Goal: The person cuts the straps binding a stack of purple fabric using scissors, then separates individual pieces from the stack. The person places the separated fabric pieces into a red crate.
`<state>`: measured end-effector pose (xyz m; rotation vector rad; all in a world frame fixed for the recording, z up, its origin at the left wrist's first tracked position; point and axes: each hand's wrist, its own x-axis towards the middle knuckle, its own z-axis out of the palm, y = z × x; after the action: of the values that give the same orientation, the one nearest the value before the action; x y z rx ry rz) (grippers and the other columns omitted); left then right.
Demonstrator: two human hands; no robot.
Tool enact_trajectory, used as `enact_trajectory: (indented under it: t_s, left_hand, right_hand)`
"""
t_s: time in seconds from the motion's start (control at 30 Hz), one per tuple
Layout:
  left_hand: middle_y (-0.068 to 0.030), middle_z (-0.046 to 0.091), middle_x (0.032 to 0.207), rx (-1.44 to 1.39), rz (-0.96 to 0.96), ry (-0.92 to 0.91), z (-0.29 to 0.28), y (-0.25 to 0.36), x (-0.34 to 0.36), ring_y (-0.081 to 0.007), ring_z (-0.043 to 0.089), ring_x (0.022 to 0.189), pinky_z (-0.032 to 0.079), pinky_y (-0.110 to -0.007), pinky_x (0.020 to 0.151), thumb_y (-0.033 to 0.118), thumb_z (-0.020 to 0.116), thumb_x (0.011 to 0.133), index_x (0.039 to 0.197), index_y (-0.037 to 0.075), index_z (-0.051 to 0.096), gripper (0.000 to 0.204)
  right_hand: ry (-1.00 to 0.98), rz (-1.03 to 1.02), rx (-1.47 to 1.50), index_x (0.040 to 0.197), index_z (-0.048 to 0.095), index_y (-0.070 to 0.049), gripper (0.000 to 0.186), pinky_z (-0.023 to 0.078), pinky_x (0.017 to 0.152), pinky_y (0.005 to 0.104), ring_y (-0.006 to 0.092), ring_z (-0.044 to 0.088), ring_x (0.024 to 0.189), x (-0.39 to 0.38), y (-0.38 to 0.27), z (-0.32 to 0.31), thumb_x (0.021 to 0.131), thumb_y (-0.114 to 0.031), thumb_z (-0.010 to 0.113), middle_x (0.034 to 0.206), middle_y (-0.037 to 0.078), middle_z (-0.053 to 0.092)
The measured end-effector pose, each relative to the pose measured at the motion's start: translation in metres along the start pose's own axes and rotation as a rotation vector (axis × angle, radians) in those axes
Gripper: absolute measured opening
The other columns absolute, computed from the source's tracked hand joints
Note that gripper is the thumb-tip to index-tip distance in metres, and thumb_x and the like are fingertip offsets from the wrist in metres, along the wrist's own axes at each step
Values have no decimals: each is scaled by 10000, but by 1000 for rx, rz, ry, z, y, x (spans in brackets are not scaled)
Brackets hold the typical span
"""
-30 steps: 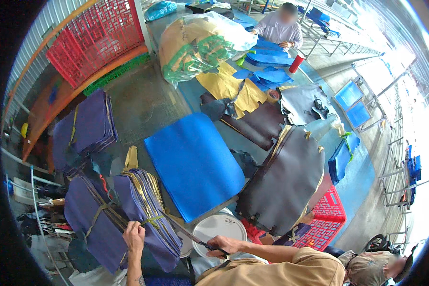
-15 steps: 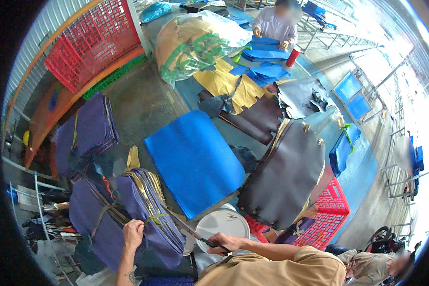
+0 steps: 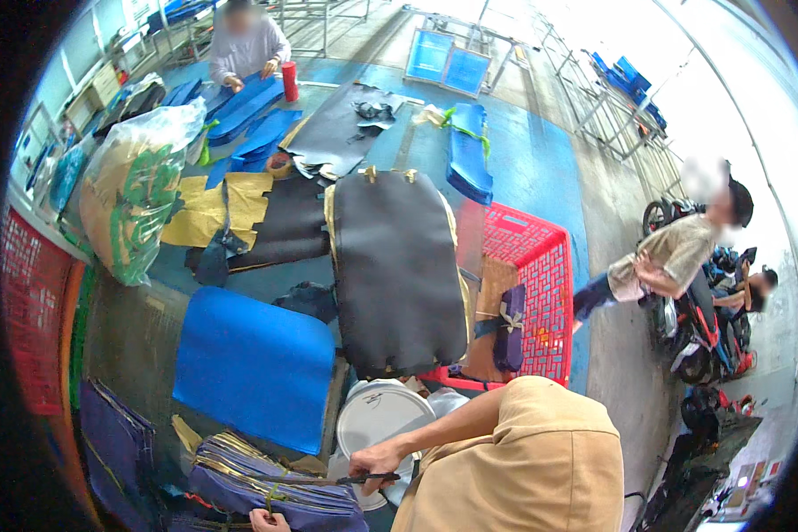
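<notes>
At the lower edge, my left hand (image 3: 268,521) pinches a yellow-green tie strip (image 3: 272,502) on a bundle of purple sheets (image 3: 226,496) with gold-coloured edges. The lower part of this hand is cut off by the picture's edge. My right hand (image 3: 377,463) is closed round the black handle of a long, thin-bladed tool (image 3: 315,481). Its blade reaches left across the top of the bundle, close to the tie. I cannot tell whether the blade touches the strip. A white round lid (image 3: 383,417) lies just beyond my right hand.
Beyond the bundle lie a blue sheet (image 3: 253,368) and a black stack (image 3: 399,266). A red basket (image 3: 554,306) holds a tied purple bundle (image 3: 510,328). A co-worker (image 3: 248,44) handles blue pieces at the far left. Another person (image 3: 683,248) stands near motorbikes at right.
The view has swung right, so the bundles and the blue sheet sit further left and lower. My left hand now shows only at the bottom edge. Both hands keep their holds.
</notes>
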<state>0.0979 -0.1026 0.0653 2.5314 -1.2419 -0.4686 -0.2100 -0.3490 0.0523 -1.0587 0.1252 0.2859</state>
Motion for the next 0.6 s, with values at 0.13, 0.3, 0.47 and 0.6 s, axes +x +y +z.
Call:
enact_trajectory:
  t_s: [0.13, 0.3, 0.47, 0.6]
  left_hand:
    - [-181, 657, 863, 72, 11, 63, -2, 1, -8, -371, 621, 784, 508, -471, 747, 223, 715, 830, 849, 31, 660, 201]
    - [-137, 696, 802, 177, 50, 303, -6, 18, -18, -329, 655, 711, 526, -435, 650, 156, 717, 884, 830, 40, 688, 131]
    - [-195, 732, 921, 27, -31, 281, -1, 35, -24, -348, 692, 797, 563, -414, 725, 151, 689, 938, 1004, -19, 739, 189]
    - [-259, 713, 1053, 125, -24, 288, 5, 33, -26, -393, 667, 983, 523, -457, 919, 245, 666, 970, 1081, -79, 723, 347]
  right_hand:
    - [-4, -57, 27, 682, 590, -2, 277, 453, 418, 322, 162, 603, 474, -1, 6, 5, 826, -184, 741, 564, 68, 593]
    - [21, -84, 77, 692, 609, 20, 315, 458, 427, 339, 197, 635, 497, -2, 28, 5, 818, -195, 802, 588, 91, 612]
    - [47, -108, 9, 649, 602, 19, 362, 469, 432, 348, 195, 632, 490, -6, 31, 11, 813, -225, 814, 579, 98, 625]
    - [42, -129, -37, 660, 587, 5, 293, 467, 425, 332, 169, 619, 484, -10, 28, 14, 818, -177, 754, 565, 73, 603]
